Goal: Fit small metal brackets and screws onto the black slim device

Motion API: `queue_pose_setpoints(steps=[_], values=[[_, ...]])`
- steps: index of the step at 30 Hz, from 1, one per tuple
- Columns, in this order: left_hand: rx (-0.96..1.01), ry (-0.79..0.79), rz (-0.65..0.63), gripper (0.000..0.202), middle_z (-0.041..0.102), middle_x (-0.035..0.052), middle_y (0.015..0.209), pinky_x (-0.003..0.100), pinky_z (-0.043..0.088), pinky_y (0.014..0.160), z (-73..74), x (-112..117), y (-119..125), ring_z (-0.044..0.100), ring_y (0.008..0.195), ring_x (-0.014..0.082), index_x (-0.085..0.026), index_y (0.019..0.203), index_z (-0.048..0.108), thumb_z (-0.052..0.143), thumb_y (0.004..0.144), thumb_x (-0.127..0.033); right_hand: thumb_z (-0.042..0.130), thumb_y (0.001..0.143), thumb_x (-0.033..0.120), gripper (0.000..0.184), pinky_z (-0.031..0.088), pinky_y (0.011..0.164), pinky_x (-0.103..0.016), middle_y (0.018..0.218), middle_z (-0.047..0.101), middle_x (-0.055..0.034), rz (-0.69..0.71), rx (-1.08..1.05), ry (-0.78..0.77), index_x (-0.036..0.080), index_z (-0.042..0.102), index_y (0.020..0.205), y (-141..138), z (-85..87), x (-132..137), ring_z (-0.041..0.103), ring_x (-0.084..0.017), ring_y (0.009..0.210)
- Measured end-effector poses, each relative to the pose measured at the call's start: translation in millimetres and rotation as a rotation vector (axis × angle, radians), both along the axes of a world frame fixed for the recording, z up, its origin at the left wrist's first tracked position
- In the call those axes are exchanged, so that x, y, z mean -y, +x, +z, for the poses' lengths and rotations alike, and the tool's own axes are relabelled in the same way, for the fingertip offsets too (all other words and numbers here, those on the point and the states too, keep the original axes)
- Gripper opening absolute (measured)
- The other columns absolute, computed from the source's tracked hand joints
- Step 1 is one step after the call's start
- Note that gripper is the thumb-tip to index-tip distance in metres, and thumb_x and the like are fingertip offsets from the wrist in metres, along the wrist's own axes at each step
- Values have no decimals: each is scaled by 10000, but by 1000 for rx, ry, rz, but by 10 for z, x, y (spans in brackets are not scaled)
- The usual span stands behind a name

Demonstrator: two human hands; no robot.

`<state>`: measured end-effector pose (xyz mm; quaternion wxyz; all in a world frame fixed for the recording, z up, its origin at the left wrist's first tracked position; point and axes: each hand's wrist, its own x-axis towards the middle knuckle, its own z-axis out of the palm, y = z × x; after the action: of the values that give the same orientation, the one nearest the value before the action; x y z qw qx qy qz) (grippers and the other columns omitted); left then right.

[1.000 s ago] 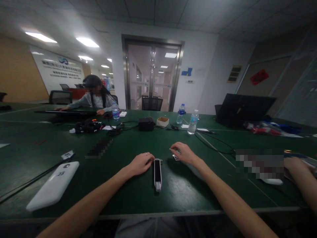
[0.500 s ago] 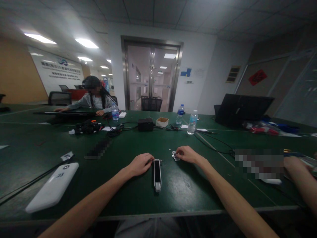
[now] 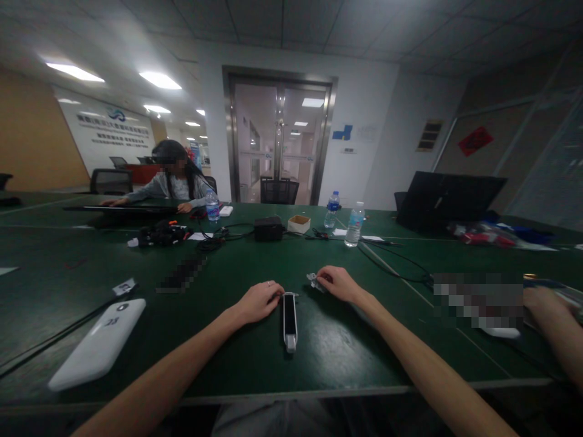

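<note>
Dim beneath bright ceiling lights point(image 3: 160, 79)

Slim device point(image 3: 290, 318), pale rim, long dark face upward, lying lengthwise below frame centre, narrower pale end toward bottom edge, small silvery piece point(image 3: 311, 277) just right of centre, irregular outline, partly hidden, detail too small to read

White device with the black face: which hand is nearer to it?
Left. The left hand is at the white device's far-left corner; the right hand is apart, farther right, at small pale pieces.
</note>
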<state>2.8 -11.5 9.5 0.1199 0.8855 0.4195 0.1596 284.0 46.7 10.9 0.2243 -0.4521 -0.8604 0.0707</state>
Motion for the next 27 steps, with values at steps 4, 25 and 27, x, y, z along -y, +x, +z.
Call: queue_pose_setpoints(steps=[4,25,27], values=[[-7,20,-3,213,603,43,1035,292,470,810,-17,-16,2,575,932,176,-184,1078,584,460,905,-190,523,871,255,187,445,661,-249,816,666,-54,6,-26,-14,153,679,880,-131,-109,14,595,-148,715],[-4,30,-7,211,608,48,1020,291,473,812,-6,-5,5,573,928,173,-175,1072,585,463,901,-180,581,741,196,142,437,622,-235,778,680,-49,28,169,-250,155,694,816,86,60,16,607,-155,678],[-10,29,-3,209,605,48,1016,290,474,798,-7,-7,7,572,918,173,-174,1071,585,466,899,-181,577,733,187,130,435,616,-230,770,678,-45,16,177,-234,158,689,793,71,65,24,602,-151,669]])
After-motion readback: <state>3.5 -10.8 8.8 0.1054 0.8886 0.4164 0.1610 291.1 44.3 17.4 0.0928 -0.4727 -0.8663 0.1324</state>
